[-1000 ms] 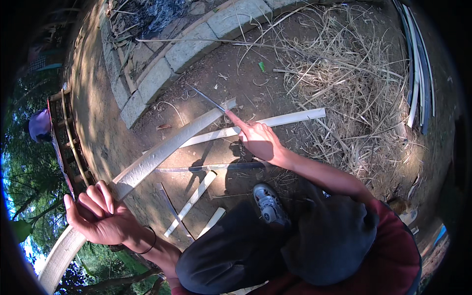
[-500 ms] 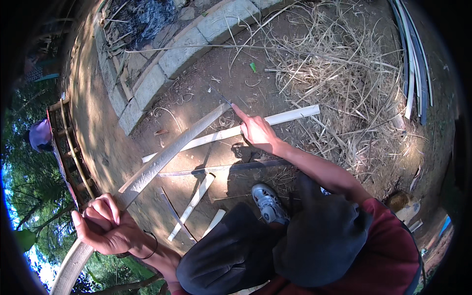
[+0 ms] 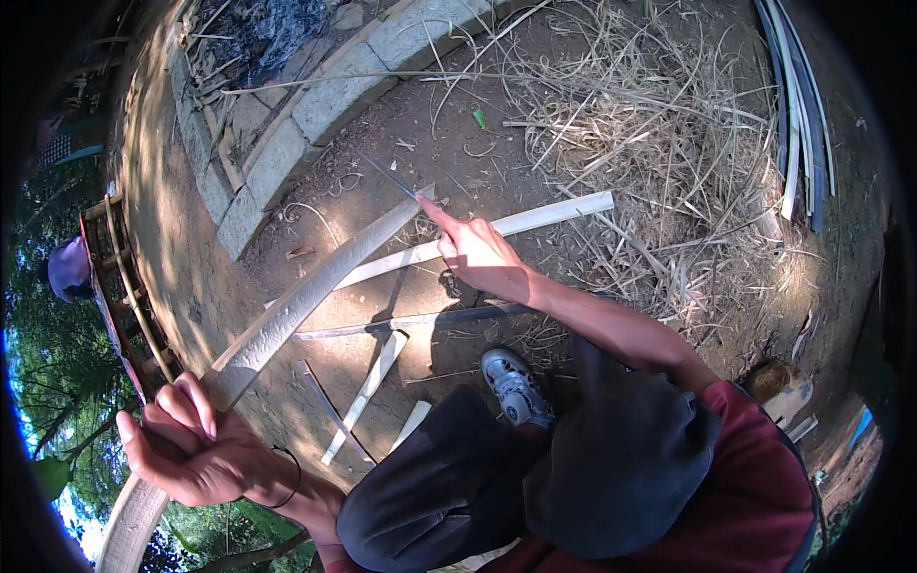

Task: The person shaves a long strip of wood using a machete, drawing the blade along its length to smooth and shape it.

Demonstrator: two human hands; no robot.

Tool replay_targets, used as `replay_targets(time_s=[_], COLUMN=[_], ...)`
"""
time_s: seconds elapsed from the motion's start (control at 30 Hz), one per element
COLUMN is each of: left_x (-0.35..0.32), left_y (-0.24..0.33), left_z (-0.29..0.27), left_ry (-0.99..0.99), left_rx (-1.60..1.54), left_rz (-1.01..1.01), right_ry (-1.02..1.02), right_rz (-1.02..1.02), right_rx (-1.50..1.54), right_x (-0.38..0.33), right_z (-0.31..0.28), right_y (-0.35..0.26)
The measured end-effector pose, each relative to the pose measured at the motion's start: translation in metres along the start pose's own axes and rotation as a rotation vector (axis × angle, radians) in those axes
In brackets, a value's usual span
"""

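My left hand [image 3: 191,444] is closed around a long pale bamboo strip [image 3: 306,286], which runs from the lower left up toward the middle. Beyond that fist, the strip's other end reaches out at the lower left rim. At the strip's far tip is my right hand [image 3: 478,256], its index finger stretched forward and its other fingers curled. A thin dark knife blade [image 3: 387,177] juts from beyond this fingertip, touching or very close to the strip's end. The knife's handle is hidden in the right hand.
Another pale bamboo strip [image 3: 559,212] lies on the ground beneath the right hand. Shorter strips [image 3: 368,396] and a dark strip [image 3: 430,318] lie nearer. Curled shavings [image 3: 650,143] heap at the right. A curved stone border [image 3: 334,91] edges an ash patch. Long strips [image 3: 793,115] stand far right.
My right hand and the knife have shifted slightly left along with the strip's tip. The left hand has moved a little left and down, still gripping the strip.
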State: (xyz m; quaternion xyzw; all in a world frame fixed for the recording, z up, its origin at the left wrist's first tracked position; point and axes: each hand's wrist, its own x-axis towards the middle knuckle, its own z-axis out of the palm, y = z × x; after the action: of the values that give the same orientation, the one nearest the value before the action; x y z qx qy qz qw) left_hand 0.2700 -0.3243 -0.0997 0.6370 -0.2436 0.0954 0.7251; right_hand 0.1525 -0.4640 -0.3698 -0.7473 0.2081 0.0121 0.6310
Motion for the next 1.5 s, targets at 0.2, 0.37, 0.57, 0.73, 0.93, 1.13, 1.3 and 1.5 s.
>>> replay_targets(time_s=[0.2,0.37,0.57,0.73,0.93,1.13,1.3,1.5], left_x=[0.002,0.009,0.009,0.017,0.019,0.014,0.015,0.017], left_y=[-0.001,-0.003,0.002,-0.012,-0.007,-0.007,-0.008,-0.007], left_z=[0.009,0.002,0.007,0.001,-0.002,0.019,0.02,0.019], left_ry=[0.003,0.078,0.036,0.122,0.075,0.176,0.118,0.102], left_rx=[-0.005,0.033,0.102,0.084,0.091,0.147,0.15,0.138], left_rz=[-0.068,-0.055,-0.057,-0.02,-0.046,-0.011,-0.036,-0.003], right_ry=[0.125,-0.005,0.1,0.008,0.041,0.029,0.015,0.113], right_rz=[-0.016,-0.031,-0.035,-0.039,-0.04,-0.075,-0.014,-0.149], right_rx=[-0.058,0.1,0.005,0.023,-0.075,0.02,0.019,-0.009], right_x=[0.0,0.0,0.009,0.002,0.008,0.0,0.013,-0.001], right_z=[0.012,0.004,0.022,0.0,0.017,0.01,0.006,0.015], right_y=[0.032,0.009,0.044,0.007,0.038,-0.003,0.038,0.009])
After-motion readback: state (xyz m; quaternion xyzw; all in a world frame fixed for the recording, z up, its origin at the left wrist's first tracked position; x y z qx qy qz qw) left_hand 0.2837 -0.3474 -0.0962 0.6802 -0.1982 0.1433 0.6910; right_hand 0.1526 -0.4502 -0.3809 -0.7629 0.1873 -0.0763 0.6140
